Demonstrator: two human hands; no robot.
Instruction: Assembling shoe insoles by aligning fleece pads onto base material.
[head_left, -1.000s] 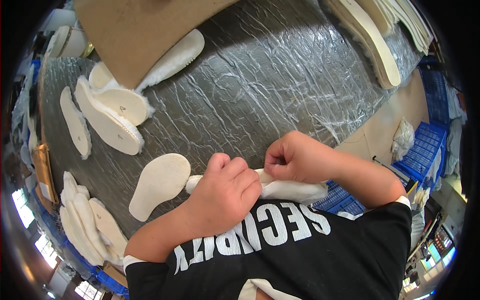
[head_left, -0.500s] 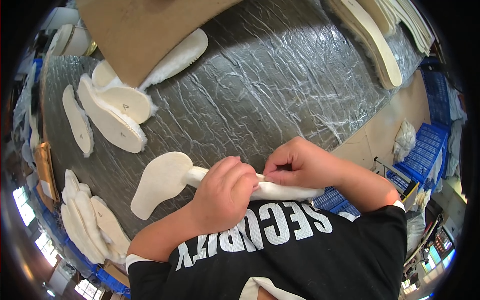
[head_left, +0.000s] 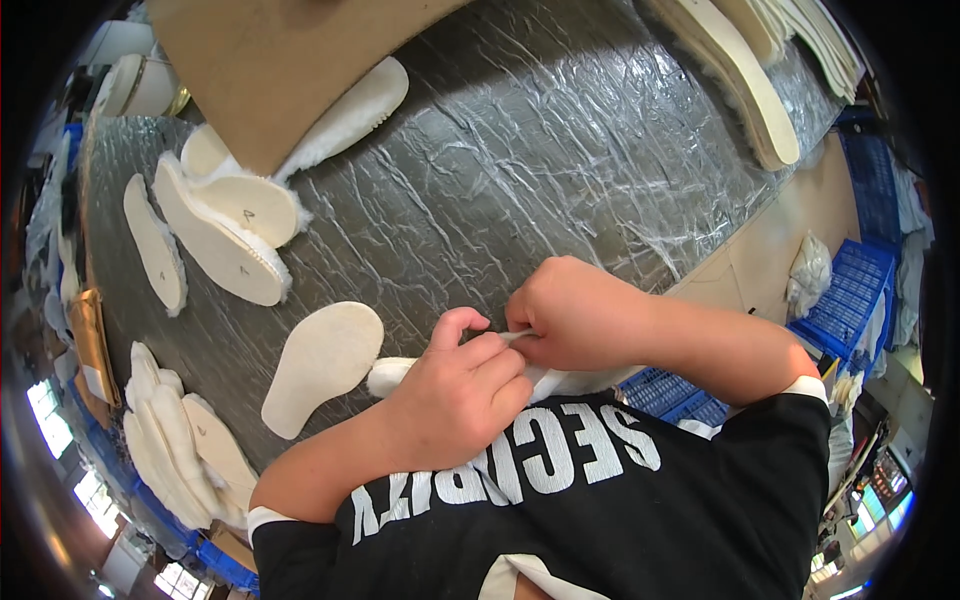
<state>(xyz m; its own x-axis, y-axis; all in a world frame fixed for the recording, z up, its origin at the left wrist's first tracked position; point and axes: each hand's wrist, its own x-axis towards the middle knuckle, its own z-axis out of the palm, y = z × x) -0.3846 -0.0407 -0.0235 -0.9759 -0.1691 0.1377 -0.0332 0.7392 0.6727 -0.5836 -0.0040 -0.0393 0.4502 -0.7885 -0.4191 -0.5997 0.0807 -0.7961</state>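
Note:
Close to my chest, a white fleecy insole [head_left: 389, 375] lies across the table's near edge, mostly covered by my hands. My left hand [head_left: 463, 395] is curled around its middle, with the index finger lifted and bent. Beside it, my right hand [head_left: 575, 312] pinches a thin whitish edge or tuft of the insole between thumb and fingers. The exact spot under the fingertips is hidden. A flat cream insole [head_left: 325, 362] rests on the table just left of the held one.
Several fleece-backed insoles [head_left: 215, 240] lie at the left, partly under a brown board [head_left: 290, 70]. A pile of insoles [head_left: 180, 450] sits at the near left. More insoles [head_left: 735, 90] are stacked at the far right. Blue crates [head_left: 850, 290] stand beyond the table's right edge.
My right hand has moved slightly left and up, turning knuckles-up, pulling at the insole's edge. My left hand has shifted right and lower, its index finger now raised.

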